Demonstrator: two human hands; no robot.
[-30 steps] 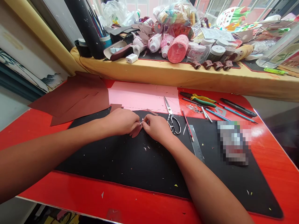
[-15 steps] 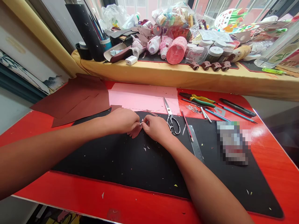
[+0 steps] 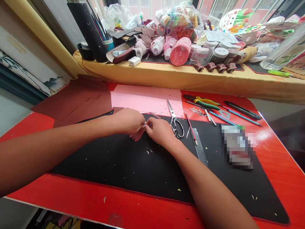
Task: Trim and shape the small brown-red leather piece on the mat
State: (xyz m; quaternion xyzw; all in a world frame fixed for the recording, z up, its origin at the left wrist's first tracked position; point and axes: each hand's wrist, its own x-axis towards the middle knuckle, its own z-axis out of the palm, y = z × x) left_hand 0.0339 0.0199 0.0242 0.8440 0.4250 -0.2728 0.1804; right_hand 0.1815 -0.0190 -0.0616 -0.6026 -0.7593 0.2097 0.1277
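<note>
Over one black mat [image 3: 133, 165] on a red table [image 3: 274, 178], beside two brown sheets [image 3: 76, 100] and one pink sheet [image 3: 143, 98], a left hand [image 3: 128, 121] and right hand [image 3: 160, 131] are pinching one small brown cutout [image 3: 136, 136], already cut and apparently being fitted, one pair of scissors [image 3: 175, 121] lying idle nearby.

A matt black mat [image 3: 133, 165] covers the glossy red table [image 3: 281, 171], where shiny metal scissors [image 3: 175, 119], a smooth pink paper sheet [image 3: 145, 98], matt brown leather-like sheets [image 3: 76, 98] and a dull metal ruler [image 3: 200, 144] lie.
</note>
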